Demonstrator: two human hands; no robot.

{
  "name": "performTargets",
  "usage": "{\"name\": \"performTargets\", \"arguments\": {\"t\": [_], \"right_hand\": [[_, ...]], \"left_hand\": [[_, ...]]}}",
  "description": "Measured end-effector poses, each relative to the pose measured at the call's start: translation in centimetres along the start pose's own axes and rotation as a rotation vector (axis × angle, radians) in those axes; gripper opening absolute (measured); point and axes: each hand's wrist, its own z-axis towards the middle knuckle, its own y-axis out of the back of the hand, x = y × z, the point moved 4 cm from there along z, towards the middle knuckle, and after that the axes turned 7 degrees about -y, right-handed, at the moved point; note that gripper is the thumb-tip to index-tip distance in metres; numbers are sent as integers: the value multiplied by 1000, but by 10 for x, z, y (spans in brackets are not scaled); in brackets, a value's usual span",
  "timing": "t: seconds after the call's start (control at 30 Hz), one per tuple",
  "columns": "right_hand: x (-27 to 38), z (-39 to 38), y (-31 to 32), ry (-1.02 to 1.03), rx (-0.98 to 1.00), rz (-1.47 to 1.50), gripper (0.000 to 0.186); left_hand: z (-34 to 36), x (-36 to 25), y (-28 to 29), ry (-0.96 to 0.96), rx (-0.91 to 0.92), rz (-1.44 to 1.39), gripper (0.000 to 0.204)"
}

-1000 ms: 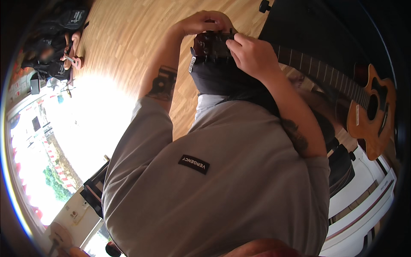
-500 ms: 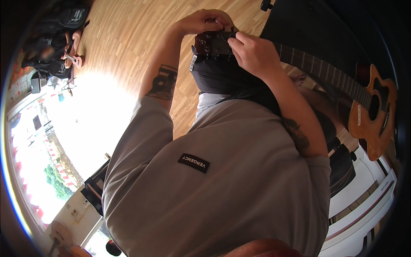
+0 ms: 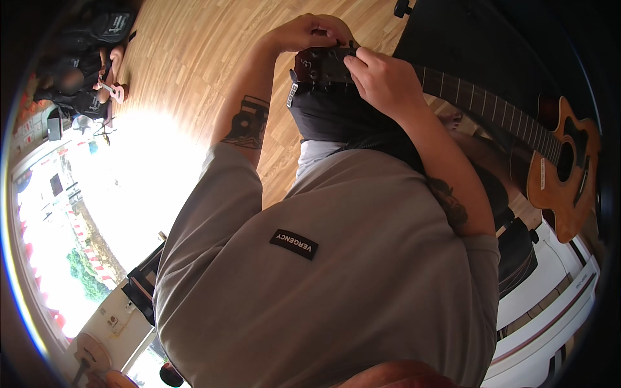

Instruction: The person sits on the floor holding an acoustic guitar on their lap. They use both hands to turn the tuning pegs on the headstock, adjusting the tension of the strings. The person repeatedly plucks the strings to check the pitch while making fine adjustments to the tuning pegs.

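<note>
An acoustic guitar (image 3: 542, 180) with a pale wooden top and a dark pickguard lies across from the right. Its fretted neck (image 3: 485, 100) runs leftward to a dark headstock (image 3: 325, 63), which rests over my dark-clothed leg. My left hand (image 3: 315, 32) curls over the headstock's far edge, its fingers bent together beside a tuning peg. From the near side my right hand (image 3: 388, 81) pinches thumb and forefinger together at the headstock, close to the nut. Whatever lies in either pinch is too small or hidden to name. Tuning posts show along the headstock.
A black panel-like surface (image 3: 479, 45) stands behind the neck. Wooden floor (image 3: 194, 58) spreads ahead and left. At the far left a person (image 3: 84, 81) sits with a small guitar (image 3: 118, 92), near bright windows. Another guitar (image 3: 90, 354) shows at lower left.
My left fingertips have shifted slightly at the headstock's far edge. The right hand keeps its pinch in nearly the same spot, and the guitar stays put.
</note>
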Motion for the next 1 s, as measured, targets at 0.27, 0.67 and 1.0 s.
{"name": "performTargets", "arguments": {"t": [0.27,0.67,1.0], "right_hand": [[6,2,-3,-84,-39,-92,18],[15,15,-4,-135,-14,-105,9],[24,33,-17,-153,121,-189,5]], "left_hand": [[-3,15,-5,-9,-63,-71,19],[-29,-8,-13,-160,-222,55,13],[-43,-5,-40,-307,-547,34,14]]}}
